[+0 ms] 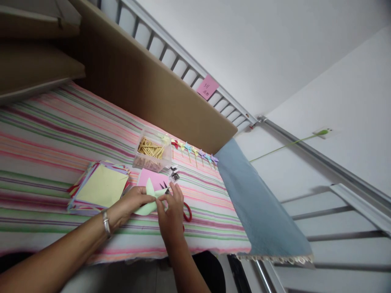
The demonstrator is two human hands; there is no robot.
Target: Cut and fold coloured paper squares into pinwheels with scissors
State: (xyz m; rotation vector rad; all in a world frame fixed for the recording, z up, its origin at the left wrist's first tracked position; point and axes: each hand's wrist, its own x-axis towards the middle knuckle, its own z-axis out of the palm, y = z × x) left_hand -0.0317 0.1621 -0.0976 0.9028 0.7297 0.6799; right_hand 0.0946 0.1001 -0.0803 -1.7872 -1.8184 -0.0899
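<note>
A pale green paper pinwheel [148, 208], its corners partly curled in, is pinched between both of my hands above the striped cloth. My left hand [134, 200], with a silver bangle at the wrist, grips it from the left by thumb and fingers. From the other side my right hand [171, 207] has its fingertips closed on the folded paper near the centre. Red-handled scissors [188, 213] lie partly hidden under my right hand, dark blades pointing away. Just beyond the hands is a pink paper sheet [155, 177]. A small packet with dark bits [174, 176] sits beside it.
Stacked coloured paper squares [102, 188] lie to the left. Behind them stands a clear plastic box [148, 163] of wooden sticks. Small pinwheels on sticks [195, 152] line the back right, by a cardboard panel [171, 101]. Blue cloth [253, 203] hangs at the right edge.
</note>
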